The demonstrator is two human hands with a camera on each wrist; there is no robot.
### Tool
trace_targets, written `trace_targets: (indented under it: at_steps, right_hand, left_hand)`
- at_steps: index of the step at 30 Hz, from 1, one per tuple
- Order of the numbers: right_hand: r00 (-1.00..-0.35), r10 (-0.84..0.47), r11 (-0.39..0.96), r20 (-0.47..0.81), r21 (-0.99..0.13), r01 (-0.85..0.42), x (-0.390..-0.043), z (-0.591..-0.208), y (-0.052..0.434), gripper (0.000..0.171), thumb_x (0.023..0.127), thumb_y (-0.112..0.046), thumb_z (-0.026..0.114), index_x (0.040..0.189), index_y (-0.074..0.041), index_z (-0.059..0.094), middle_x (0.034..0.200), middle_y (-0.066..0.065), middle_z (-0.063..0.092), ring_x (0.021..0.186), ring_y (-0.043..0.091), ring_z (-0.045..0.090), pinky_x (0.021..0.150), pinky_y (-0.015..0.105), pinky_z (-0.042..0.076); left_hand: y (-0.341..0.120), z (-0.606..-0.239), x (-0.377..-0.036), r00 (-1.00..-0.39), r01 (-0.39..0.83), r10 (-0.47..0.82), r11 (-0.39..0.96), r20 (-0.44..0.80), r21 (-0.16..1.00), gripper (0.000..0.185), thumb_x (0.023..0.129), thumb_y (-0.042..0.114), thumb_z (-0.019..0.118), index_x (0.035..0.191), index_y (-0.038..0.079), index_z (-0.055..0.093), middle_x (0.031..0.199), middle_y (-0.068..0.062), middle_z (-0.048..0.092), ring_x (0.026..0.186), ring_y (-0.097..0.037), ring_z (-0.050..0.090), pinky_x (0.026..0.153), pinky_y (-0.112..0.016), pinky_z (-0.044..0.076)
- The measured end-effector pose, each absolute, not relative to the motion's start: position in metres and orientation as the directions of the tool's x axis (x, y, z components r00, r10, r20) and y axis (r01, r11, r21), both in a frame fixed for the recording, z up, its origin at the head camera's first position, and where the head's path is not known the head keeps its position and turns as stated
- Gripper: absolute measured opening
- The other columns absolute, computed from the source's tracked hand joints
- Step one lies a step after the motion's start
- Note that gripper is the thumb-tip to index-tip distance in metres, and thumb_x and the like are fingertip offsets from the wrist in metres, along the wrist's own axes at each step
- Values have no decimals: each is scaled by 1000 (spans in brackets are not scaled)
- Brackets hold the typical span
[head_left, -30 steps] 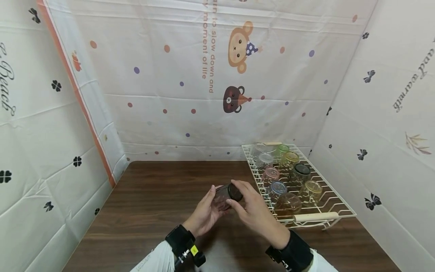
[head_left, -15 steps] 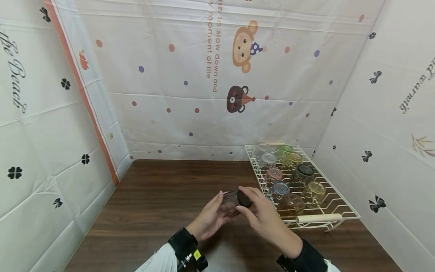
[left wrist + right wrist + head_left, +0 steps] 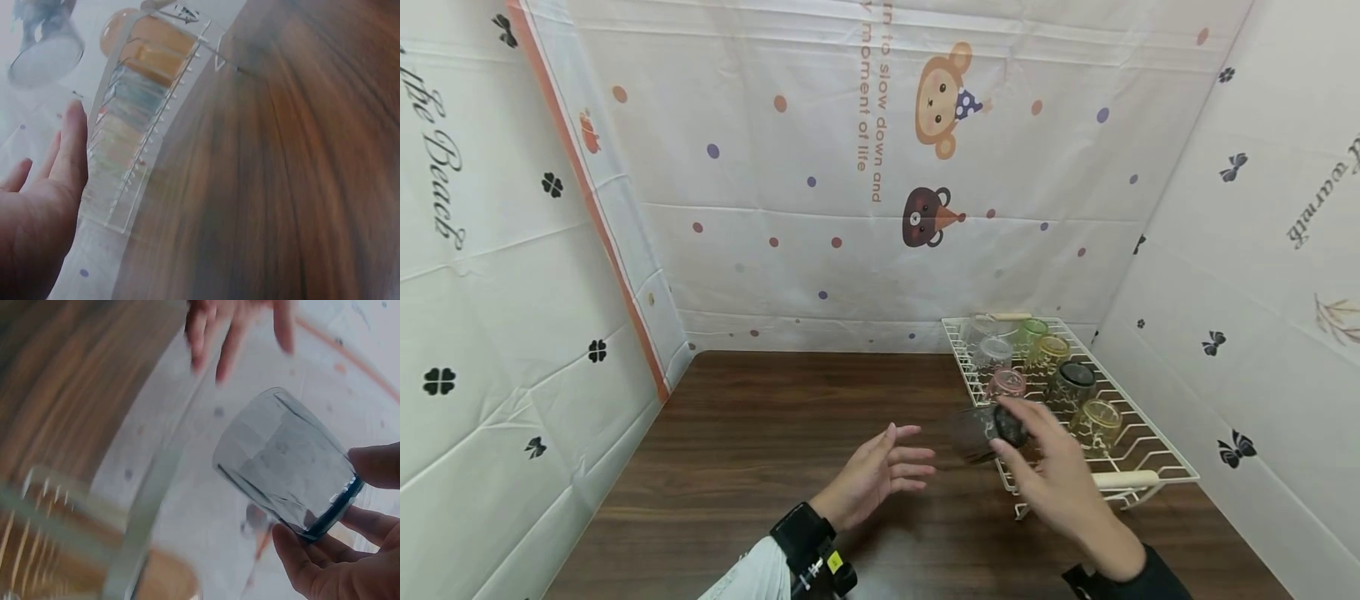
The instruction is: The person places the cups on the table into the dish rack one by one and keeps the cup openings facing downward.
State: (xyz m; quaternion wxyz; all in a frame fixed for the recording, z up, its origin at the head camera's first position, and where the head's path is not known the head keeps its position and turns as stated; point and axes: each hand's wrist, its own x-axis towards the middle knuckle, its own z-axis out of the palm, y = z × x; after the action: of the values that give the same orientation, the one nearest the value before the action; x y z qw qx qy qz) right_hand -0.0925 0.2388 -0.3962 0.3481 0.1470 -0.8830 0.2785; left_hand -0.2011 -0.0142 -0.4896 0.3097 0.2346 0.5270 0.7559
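A dark-tinted drinking glass [image 3: 976, 433] hangs tilted on its side in front of the rack's near left corner. My right hand [image 3: 1063, 479] grips it round its dark base, thumb on one side and fingers on the other. The right wrist view shows the faceted, clear walls of the glass [image 3: 284, 459], its open mouth facing away from the palm. My left hand [image 3: 876, 479] is apart from the glass, fingers extended and spread, holding nothing. In the left wrist view the left hand [image 3: 47, 206] is at the left edge, the glass [image 3: 47, 59] beyond its fingertips.
A white wire rack [image 3: 1180, 477] with a pale handle [image 3: 1126, 479] stands at the table's right. Several upside-down glasses sit on it, including a pink one [image 3: 1006, 383], a dark one [image 3: 1075, 379] and a yellow one [image 3: 1099, 423]. Patterned white cloth [image 3: 775, 167] surrounds the brown wooden table [image 3: 760, 433].
Both hands were on the glass earlier. The left hand has let go, and the right hand has carried the glass rightward to the rack. The head view has shifted slightly.
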Motion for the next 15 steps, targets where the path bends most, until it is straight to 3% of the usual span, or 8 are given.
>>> trace_targets:
  at_steps: [3,7,12,13,15]
  right_hand:
    - [-699,2,808,715,-413,-420,-87,-391,263,63,86,1,82,146,-12,65,131,16,71,105,-4,62,83,11,54]
    - [-691,94,835,716,-435,-338,-80,-386,296,61,88,0,81,146,-9,65,127,21,71,101,-16,51,79,5,45]
    - [-708,178,866,684,-451,-218,-72,-383,330,55,92,-8,79,146,-9,65,129,24,70,101,-22,44,76,8,40]
    - [-706,195,871,680,-452,-194,-71,-384,336,55,92,-10,79,145,-10,66,131,25,69,105,-20,44,78,9,39]
    - [-719,227,879,657,-457,-139,-67,-385,347,54,94,-14,77,146,-10,64,135,28,67,114,-5,56,88,22,46]
  left_hand:
    - [-21,-489,-205,-716,-186,698,-228,27,956,71,114,57,34,163,5,37,152,-30,58,131,-33,68,101,-35,61]
    - [-30,-490,-211,-743,-135,670,-176,18,975,65,115,53,40,159,5,42,147,-27,62,128,-32,69,98,-34,62]
    - [-37,-492,-216,-782,-109,623,-141,2,984,62,112,52,47,154,6,47,146,-27,62,120,-22,72,96,-32,61]
    - [-39,-493,-217,-788,-107,615,-139,2,984,62,112,53,49,153,6,47,145,-27,62,119,-22,72,97,-32,61]
    - [-41,-493,-218,-799,-103,602,-139,2,985,62,112,52,50,152,6,48,145,-27,62,119,-22,72,97,-32,61]
